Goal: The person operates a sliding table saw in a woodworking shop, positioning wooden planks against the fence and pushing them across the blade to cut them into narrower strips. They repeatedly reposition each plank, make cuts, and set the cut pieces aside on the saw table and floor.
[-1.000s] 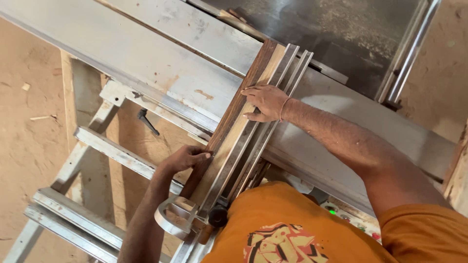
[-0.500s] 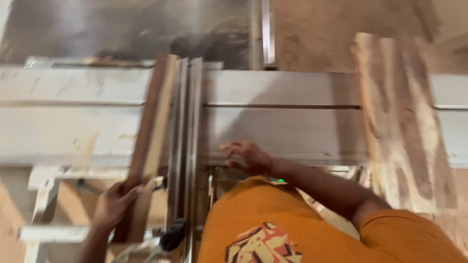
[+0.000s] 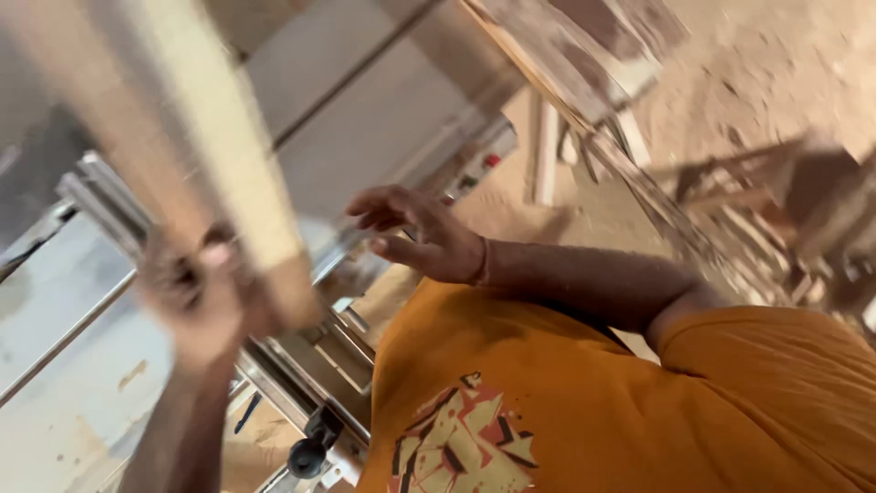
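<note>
Above the grey saw table, the blurred left hand is clamped round a pale wooden plank; right hand hovers beside it, fingers apart, empty.

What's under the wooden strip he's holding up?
The left hand grips the wooden strip; below lie the grey saw table and metal rails. The strip hides part of the table.

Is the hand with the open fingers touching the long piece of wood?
Apart. The head view shows the right hand open in the air, with a clear gap to the wooden plank that the blurred left hand grips.
</note>
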A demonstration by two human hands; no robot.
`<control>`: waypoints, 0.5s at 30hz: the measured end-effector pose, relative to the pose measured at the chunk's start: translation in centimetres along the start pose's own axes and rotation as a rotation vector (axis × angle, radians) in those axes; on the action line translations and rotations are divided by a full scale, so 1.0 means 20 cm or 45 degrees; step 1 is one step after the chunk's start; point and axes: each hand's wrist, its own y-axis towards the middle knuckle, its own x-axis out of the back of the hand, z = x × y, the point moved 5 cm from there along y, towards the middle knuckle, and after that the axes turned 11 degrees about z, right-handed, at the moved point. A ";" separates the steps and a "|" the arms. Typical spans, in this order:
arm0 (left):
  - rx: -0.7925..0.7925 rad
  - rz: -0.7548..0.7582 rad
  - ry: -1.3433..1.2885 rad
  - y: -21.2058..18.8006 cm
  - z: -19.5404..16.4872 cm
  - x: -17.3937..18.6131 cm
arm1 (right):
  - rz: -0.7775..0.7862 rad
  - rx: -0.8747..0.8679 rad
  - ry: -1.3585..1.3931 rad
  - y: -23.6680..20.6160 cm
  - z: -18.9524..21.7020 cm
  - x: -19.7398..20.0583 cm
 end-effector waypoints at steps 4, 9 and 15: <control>-0.103 0.328 -0.435 0.29 -0.08 -0.73 | -0.558 0.076 0.237 -0.16 -0.06 0.04; -0.322 0.593 -0.180 0.44 -0.27 -1.33 | -1.196 0.303 0.093 -0.83 -0.26 0.55; 0.136 0.793 -0.347 0.15 0.01 -1.55 | -1.667 -0.968 -0.638 -1.99 -0.42 1.03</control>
